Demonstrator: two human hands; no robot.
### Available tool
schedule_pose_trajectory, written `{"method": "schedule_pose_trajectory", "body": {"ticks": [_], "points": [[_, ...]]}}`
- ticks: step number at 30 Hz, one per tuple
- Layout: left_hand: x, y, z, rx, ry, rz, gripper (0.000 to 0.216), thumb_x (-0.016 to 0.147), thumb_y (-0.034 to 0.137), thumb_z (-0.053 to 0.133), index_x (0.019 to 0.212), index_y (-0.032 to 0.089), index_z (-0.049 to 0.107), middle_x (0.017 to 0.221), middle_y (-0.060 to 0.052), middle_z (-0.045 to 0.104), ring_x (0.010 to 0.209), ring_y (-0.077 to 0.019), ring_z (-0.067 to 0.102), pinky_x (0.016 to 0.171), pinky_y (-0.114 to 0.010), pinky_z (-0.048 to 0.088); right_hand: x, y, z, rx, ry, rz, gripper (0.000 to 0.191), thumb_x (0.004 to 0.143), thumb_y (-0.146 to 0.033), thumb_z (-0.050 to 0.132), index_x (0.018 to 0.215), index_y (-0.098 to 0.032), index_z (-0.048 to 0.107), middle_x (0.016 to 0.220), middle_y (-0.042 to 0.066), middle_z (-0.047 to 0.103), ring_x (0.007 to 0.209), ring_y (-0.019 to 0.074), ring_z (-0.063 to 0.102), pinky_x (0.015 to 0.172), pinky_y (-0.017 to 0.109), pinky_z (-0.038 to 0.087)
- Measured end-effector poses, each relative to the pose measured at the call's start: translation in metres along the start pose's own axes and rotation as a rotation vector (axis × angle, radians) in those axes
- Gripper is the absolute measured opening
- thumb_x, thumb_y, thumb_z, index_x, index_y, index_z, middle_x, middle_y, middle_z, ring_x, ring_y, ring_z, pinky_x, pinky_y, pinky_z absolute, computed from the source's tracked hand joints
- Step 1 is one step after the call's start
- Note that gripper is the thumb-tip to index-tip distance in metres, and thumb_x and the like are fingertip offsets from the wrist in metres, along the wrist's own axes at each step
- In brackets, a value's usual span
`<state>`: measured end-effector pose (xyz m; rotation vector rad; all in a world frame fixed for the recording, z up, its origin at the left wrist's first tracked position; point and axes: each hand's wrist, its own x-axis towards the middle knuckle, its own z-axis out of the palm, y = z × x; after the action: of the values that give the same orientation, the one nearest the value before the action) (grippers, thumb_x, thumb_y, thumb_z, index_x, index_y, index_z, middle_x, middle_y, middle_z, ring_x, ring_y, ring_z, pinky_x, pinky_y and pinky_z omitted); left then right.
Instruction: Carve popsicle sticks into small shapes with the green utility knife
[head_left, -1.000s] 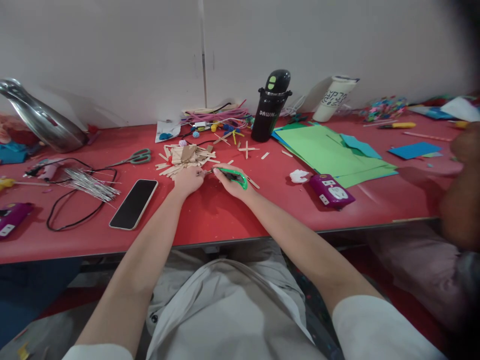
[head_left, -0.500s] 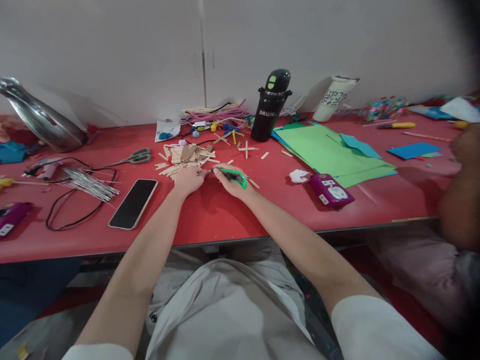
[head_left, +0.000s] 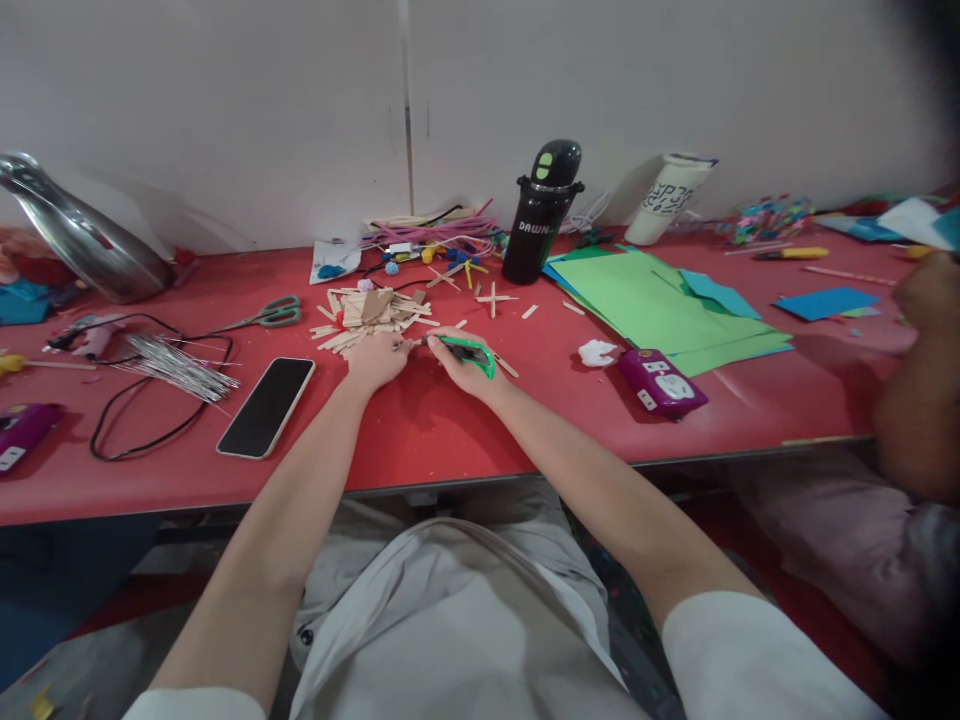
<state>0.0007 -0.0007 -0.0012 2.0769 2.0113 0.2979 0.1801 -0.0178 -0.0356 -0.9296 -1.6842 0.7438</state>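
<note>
My left hand [head_left: 377, 360] is closed at the near edge of a pile of wooden craft sticks [head_left: 375, 308]. Its fingers pinch the end of a thin wooden craft stick [head_left: 415, 343]. Close by on the right, my right hand [head_left: 466, 372] wraps around a tool with a green and black handle [head_left: 480, 355]. The tool's short dark tip meets the stick between my hands; its exact kind is unclear. Behind them lie crossed sticks [head_left: 493, 298] and a few loose short pieces.
A phone [head_left: 266, 408], wires [head_left: 176, 368] and scissors [head_left: 279, 312] lie left. Behind stands a black bottle [head_left: 534, 225]. Green paper sheets [head_left: 645, 300], crumpled white paper [head_left: 598, 352] and a purple packet [head_left: 660, 383] are right. Another person's arm [head_left: 919, 380] rests at the far right.
My hands, the stick and the tool stay almost in place. At the far right, the other person's hand shifts slightly and a blue-green piece comes into view beside it.
</note>
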Motion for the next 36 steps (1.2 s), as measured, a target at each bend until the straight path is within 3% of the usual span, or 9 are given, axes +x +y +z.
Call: {"method": "schedule_pose_trajectory", "body": {"ticks": [36], "points": [[0.0004, -0.0003, -0.0011, 0.000, -0.001, 0.019, 0.038, 0.095, 0.047, 0.044, 0.089, 0.025, 0.074, 0.105, -0.008, 0.077, 0.103, -0.0274, 0.068, 0.082, -0.036, 0.050, 0.0005, 0.0042, 0.0029, -0.007, 0.014, 0.033, 0.048, 0.091, -0.066, 0.050, 0.091, -0.021, 0.067, 0.090, 0.007, 0.073, 0.083, 0.0213, 0.069, 0.083, 0.036, 0.058]]}}
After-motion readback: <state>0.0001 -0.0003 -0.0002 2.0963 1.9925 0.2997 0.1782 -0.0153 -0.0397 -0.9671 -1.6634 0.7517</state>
